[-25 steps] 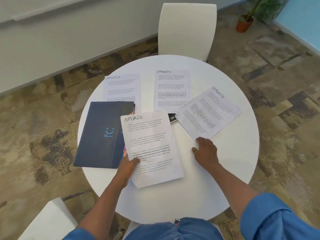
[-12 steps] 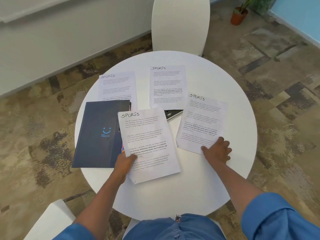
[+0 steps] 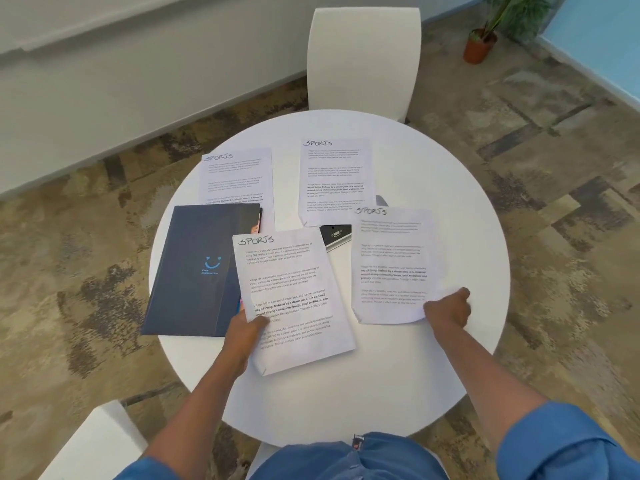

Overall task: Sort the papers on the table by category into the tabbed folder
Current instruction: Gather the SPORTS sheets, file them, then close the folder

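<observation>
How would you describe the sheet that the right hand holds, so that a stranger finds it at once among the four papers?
On the round white table, look at the near right side. The sheet headed SPORTS lies there, its lower right corner gripped by the right hand. Unlike the other three papers, its bottom edge curls up off the table.

Bare table [image 3: 346, 403] before folder [image 3: 194, 271], papers [image 3: 334, 178].
</observation>
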A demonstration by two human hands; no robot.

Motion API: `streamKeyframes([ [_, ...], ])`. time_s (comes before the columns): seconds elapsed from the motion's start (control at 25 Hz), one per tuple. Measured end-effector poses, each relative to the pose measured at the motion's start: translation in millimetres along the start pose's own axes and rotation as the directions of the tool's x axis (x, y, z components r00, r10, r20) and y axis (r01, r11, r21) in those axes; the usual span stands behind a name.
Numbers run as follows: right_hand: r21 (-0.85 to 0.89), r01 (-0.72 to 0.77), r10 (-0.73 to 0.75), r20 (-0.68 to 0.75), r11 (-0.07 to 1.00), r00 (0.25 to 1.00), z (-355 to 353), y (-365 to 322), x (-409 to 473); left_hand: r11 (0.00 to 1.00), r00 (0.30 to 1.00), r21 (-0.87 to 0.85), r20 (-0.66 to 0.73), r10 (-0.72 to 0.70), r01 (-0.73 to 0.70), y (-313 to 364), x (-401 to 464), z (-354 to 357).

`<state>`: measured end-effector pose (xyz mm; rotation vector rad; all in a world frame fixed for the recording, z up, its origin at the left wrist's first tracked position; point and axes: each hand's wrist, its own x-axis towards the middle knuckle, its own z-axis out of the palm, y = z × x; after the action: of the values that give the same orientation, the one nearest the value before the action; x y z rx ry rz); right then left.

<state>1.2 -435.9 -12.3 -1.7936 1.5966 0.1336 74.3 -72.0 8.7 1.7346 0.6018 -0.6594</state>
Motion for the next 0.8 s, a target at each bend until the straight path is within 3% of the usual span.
streamKeyframes([
  [0.2, 0.111, 0.019, -0.037, 0.157, 0.994, 0.987, -25, 2, 9, 0.998, 0.998, 0.022, 0.029, 0.053, -0.054, -1, -2, 12],
  [0.36, 0.321, 0.123, -0.199, 0.216, 0.939, 0.956, -40, -1, 5, 0.996, 0.997, 0.019, 0.019, 0.081, -0.082, 2, -7, 20],
  [0.6, 0.463, 0.355, -0.485, 0.198, 0.812, 0.852, -67, -24, -4, 0.984, 0.985, -0.056, 0.018, 0.171, -0.169, 32, -19, 30],
  [0.8, 0.416, 0.558, -0.668, 0.186, 0.718, 0.72, -73, -55, -24, 0.953, 0.957, -0.117, 0.055, 0.286, -0.278, 85, -32, 39],
])
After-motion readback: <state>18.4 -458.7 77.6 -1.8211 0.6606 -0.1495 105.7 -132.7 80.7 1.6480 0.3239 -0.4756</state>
